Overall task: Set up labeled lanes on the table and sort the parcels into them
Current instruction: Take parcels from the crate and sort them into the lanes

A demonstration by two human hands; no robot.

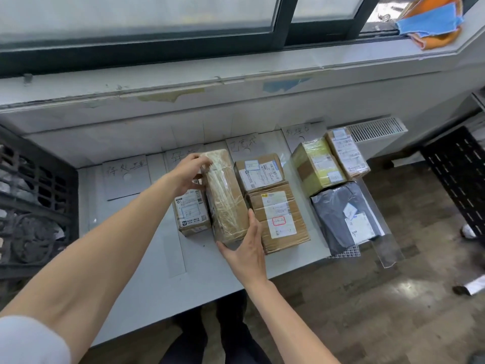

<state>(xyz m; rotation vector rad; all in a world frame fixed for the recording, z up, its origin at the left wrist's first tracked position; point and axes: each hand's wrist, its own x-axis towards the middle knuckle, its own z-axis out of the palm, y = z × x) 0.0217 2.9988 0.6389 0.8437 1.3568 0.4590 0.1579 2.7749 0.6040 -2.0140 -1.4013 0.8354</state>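
Just beside small box (193, 214), taped parcel (226, 198)

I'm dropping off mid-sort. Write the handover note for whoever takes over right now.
Hands: left hand grips the far end of the taped box; right hand rests straight-fingered against its near end.
Where: the taped box is in the second lane from the left, against the small box. I cannot tell if it is fully down.
Done: four paper labels lie along the table. The third lane holds two cardboard boxes. The fourth holds two more boxes and a grey bag.
Left: probably settle and release the taped box. The first lane holds no parcel.
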